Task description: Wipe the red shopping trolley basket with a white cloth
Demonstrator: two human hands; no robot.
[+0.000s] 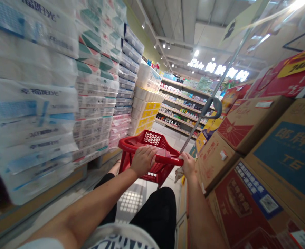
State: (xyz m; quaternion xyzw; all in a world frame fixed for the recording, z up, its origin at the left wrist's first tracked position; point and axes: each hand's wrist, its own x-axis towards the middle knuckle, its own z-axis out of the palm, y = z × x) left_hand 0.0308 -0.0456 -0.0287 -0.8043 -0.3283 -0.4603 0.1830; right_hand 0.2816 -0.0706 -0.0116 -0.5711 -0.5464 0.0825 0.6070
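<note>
A red plastic shopping cart (165, 159) with a lattice basket is right in front of me. My left hand (143, 160) lies closed over the middle of its handlebar. At the bar's right end, my right hand (188, 164) is wrapped around the handle, close to the stacked cartons. Something pale and crumpled (178, 174) shows just below my right hand; I cannot tell whether the hand holds it. The part of the basket that shows past my hands has nothing visible in it, and its floor is partly hidden.
Tall stacks of wrapped tissue packs (30, 114) line the left side. Cardboard cartons (235, 128) are piled close on the right. A slanted metal pole (193, 130) with a grey grip rises beside the cartons. Stocked shelves (180, 103) stand at the aisle's far end.
</note>
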